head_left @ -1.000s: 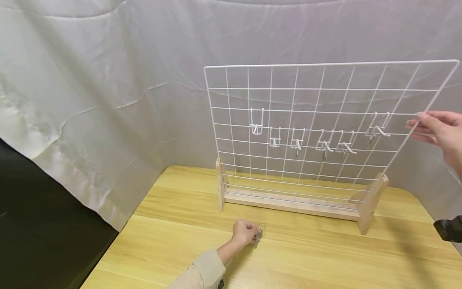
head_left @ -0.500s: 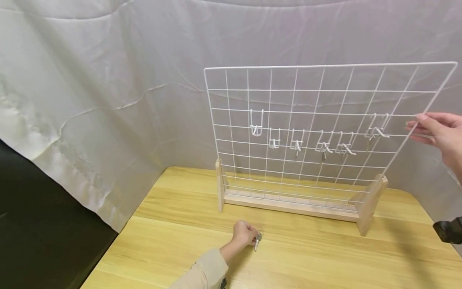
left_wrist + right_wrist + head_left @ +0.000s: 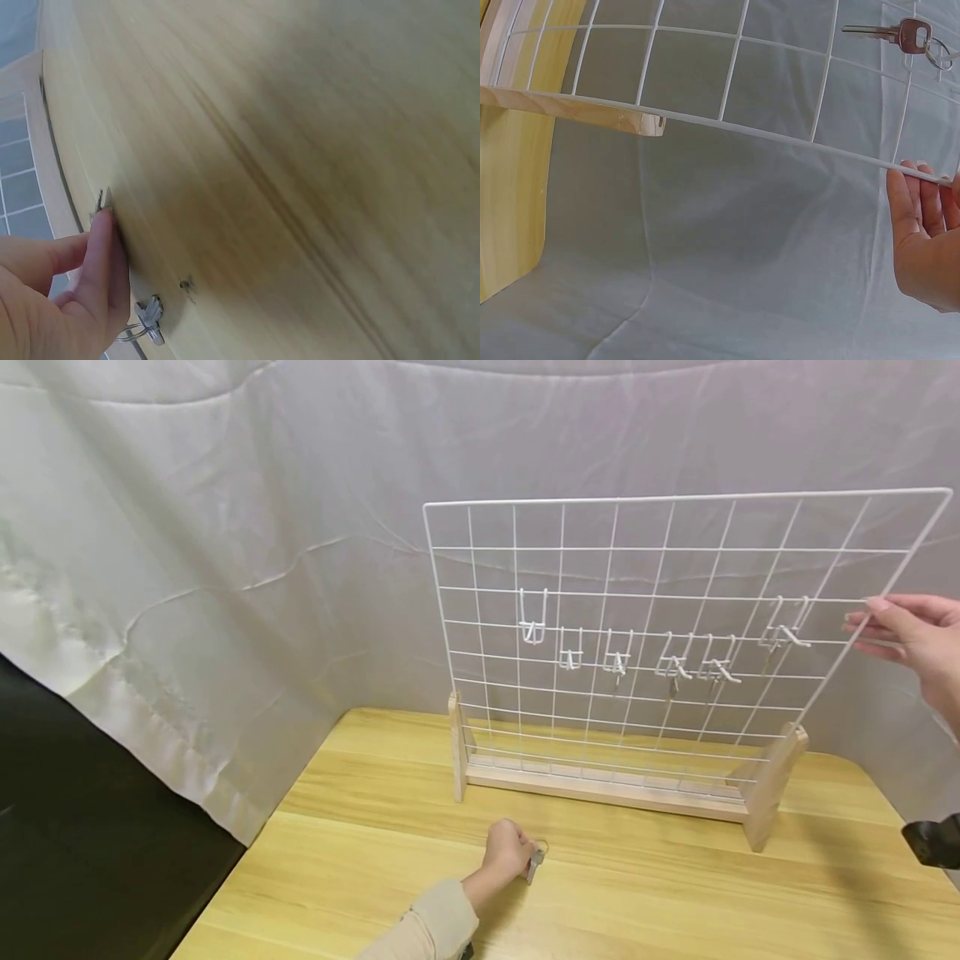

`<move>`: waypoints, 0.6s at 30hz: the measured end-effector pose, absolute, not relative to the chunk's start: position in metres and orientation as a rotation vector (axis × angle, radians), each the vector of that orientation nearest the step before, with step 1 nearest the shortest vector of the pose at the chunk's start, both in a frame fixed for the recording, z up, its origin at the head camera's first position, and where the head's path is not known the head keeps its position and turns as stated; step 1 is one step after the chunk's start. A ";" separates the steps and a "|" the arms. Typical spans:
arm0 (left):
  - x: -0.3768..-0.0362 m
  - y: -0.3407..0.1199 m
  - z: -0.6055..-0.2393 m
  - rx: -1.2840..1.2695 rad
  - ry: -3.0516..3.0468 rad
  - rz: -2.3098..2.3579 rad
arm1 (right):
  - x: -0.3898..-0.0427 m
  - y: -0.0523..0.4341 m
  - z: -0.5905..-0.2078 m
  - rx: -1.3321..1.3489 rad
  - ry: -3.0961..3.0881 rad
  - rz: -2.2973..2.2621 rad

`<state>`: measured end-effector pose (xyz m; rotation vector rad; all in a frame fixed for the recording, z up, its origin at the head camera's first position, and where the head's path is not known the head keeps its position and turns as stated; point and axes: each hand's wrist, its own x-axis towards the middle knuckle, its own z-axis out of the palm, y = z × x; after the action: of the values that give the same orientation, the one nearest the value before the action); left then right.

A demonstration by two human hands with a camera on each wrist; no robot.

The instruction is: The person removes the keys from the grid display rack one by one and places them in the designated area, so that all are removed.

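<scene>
The person's left hand (image 3: pixel 507 848) is low at near centre, thumb and fingers pinching; the left wrist (image 3: pixel 483 883) slants in from the near side; the right hand (image 3: pixel 924 631) is raised at right, thumb opposing fingers.

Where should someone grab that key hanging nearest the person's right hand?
Probably pinch the key by its flat head, from the front of the wire grid: its ring hangs on a hook, the slim blade points down, and the broad head sits exposed between.

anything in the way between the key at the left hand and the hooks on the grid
Nothing visible blocks the way from the key at the left hand up to the white hooks. The wooden bar sits low, below the hooks, and the right hand is off to the side, holding the right edge of the grid.
</scene>
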<state>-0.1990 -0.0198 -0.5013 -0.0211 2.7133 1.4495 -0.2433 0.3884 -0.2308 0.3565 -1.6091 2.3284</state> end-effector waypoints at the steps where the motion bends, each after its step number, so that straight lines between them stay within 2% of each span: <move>1: -0.199 -0.020 -0.501 -0.019 2.725 1.435 | -0.243 0.388 -0.231 0.364 -1.598 2.338; 18: -0.197 -0.021 -0.505 0.003 2.811 1.241 | -0.241 0.386 -0.230 0.378 -1.592 2.349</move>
<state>-0.1967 -0.0211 -0.5052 0.0030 2.8113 1.2412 -0.2414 0.3862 -0.2297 0.3782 -1.5920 2.3493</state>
